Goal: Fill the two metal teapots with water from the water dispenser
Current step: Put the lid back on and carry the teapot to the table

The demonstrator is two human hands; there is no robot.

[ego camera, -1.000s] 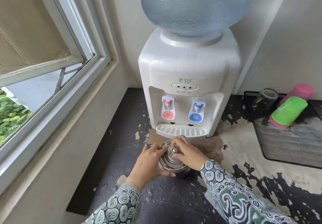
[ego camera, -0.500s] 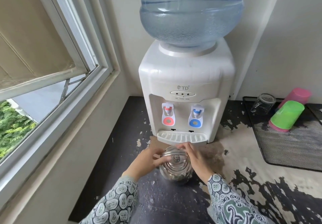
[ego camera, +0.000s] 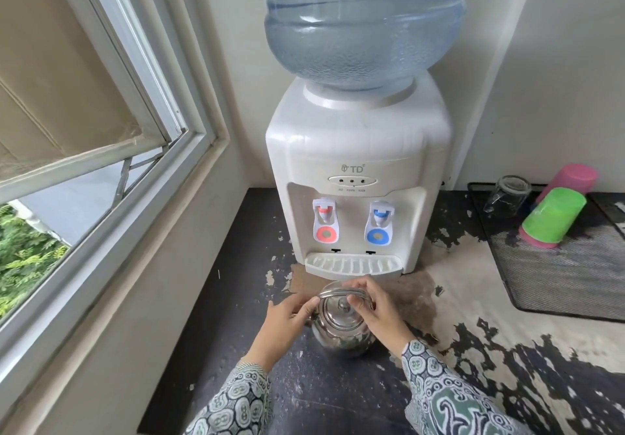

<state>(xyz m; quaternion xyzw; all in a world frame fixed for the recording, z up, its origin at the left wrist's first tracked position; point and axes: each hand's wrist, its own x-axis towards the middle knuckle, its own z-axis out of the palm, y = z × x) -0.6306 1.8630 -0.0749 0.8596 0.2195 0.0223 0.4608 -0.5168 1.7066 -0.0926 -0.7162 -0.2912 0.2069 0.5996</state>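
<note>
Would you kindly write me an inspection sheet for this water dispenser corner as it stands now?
Surface: dark counter, paint badly flaked on the right.
Job's things: one metal teapot, lid on, in front of the white dispenser; blue bottle on top; red tap, blue tap.
Clutter: mesh mat carrying a glass, green cup and pink cup.
Grippers: left hand and right hand hold the teapot's handle.
Cables: nothing seen.
Surroundings: open window on the left.
</note>
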